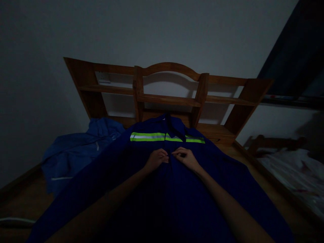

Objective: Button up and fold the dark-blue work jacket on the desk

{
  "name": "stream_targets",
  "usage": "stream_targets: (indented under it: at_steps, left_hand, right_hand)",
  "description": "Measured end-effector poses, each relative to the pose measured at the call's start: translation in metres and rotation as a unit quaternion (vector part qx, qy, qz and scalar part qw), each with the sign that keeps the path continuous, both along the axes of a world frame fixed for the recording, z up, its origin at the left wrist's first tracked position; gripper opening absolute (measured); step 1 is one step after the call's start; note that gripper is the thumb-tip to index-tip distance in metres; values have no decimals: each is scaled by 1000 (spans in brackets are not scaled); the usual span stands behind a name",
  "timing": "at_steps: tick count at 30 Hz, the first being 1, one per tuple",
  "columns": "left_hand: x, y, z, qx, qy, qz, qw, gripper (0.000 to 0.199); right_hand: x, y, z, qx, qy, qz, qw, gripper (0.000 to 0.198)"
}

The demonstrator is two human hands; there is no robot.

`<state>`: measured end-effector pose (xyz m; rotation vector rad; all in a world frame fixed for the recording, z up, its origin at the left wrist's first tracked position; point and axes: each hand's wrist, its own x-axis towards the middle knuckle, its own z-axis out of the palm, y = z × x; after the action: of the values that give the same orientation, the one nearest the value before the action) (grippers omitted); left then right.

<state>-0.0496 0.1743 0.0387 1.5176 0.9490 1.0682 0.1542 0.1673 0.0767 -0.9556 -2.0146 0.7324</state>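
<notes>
A dark blue work jacket [184, 199] lies spread out with its collar [176, 124] at the far end and its sleeves to both sides. Across its chest runs a yellow-green and silver reflective stripe [148, 137]. Just below that stripe, my left hand [157, 160] pinches the cloth at the front opening. My right hand [186, 158] faces it a short way to the right, thumb and forefinger pinched together on the opposite front edge. The dim light hides any button or zip between the fingertips.
A wooden headboard with shelves [169, 100] stands behind the collar against the wall. Left of the jacket lies a lighter blue garment [78, 148]. At right are a raised wooden bed edge [273, 180] and pale bedding [296, 168]. A white cord [17, 220] lies lower left.
</notes>
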Motion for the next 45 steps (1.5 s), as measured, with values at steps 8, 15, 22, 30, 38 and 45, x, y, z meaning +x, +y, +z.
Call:
stream_targets:
  at_steps: [8,15,22,30,38,45]
  left_hand:
    - [3,-10,11,-30,-24,10,999,32]
    - [5,-11,11,-28,-9,13,999,27]
    - [5,-12,13,5,14,-3,1000,24]
    - [11,-19,17,-34,-31,38,998,18]
    - [15,-26,26,-123,-123,58,983,18]
    - [15,-25,22,-99,-96,48,989,20]
  right_hand:
    - [-1,-2,2,-14,-17,10,1000,25]
    - [-2,-6,4,2,-35,7,999,26]
    - [-6,-3,2,-111,-11,-22,994,29]
    - [-9,-1,1,-180,30,-20,983,33]
    - [-9,2,-4,-190,49,-13,980,28]
    - [-10,-1,-1,-195,55,-10,979,30]
